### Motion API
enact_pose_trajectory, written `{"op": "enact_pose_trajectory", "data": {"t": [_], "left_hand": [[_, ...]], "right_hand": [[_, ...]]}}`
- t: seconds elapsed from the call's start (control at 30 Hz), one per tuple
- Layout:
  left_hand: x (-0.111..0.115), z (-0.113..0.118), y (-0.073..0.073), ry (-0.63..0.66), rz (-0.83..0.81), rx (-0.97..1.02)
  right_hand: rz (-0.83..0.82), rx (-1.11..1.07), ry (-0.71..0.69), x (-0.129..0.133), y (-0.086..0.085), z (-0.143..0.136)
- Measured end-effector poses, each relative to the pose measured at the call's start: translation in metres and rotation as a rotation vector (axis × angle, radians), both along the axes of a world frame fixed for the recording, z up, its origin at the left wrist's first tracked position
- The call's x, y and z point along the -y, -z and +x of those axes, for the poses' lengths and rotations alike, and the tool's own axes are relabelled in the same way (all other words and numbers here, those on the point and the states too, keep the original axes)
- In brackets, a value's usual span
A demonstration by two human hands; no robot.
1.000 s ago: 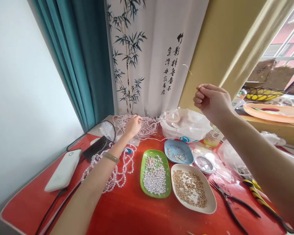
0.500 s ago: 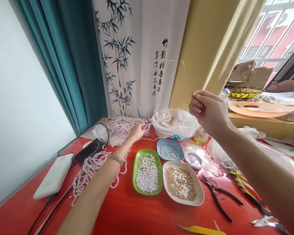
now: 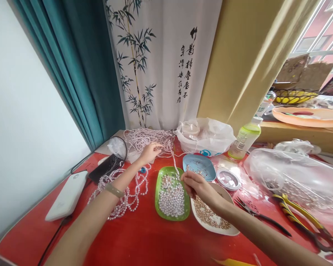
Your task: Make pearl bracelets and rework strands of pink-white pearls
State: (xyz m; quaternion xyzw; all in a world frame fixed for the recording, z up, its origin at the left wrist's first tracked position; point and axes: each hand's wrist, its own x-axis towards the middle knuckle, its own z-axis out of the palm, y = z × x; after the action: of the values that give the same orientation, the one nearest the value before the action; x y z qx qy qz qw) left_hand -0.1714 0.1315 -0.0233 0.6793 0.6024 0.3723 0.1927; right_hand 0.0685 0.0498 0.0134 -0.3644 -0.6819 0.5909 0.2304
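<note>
My left hand [image 3: 150,153] reaches to the pile of pearl bead strands [image 3: 140,138] at the back of the red table. Its fingers curl together around a pearl strand at the pile's right edge; the grip is partly hidden. My right hand [image 3: 195,184] pinches the lower end of a pearl strand [image 3: 174,159], which runs down from the pile. It hovers over the right rim of the green tray [image 3: 157,199] of loose pearls. Below its wrist is a cream dish [image 3: 234,232] of gold beads. Behind it stands a blue dish [image 3: 208,163] with small findings.
More pearl strands [image 3: 138,184] lie beside my left forearm, near a white power bank [image 3: 66,195] and a black phone [image 3: 105,168]. To the right are pliers [image 3: 262,218], yellow-handled cutters [image 3: 302,218], a bottle [image 3: 245,138] and plastic bags [image 3: 296,170]. A bagged bowl [image 3: 205,138] stands behind.
My right hand has come down and left from its raised place to the green tray, where it now holds a strand end. My left hand has shifted slightly left. The view has turned a little.
</note>
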Motion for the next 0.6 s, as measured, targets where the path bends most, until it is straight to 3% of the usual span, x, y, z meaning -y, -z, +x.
{"op": "enact_pose_trajectory", "data": {"t": [0.23, 0.37, 0.6], "left_hand": [[0.008, 0.001, 0.005, -0.051, -0.103, 0.119], [-0.016, 0.007, 0.007, -0.142, -0.069, 0.169], [-0.059, 0.03, 0.008, -0.233, -0.103, 0.216]], "right_hand": [[0.371, 0.266, -0.066, 0.022, -0.011, 0.007], [0.515, 0.352, -0.092, 0.035, -0.009, 0.01], [0.549, 0.449, -0.124, 0.06, -0.003, 0.01]]}}
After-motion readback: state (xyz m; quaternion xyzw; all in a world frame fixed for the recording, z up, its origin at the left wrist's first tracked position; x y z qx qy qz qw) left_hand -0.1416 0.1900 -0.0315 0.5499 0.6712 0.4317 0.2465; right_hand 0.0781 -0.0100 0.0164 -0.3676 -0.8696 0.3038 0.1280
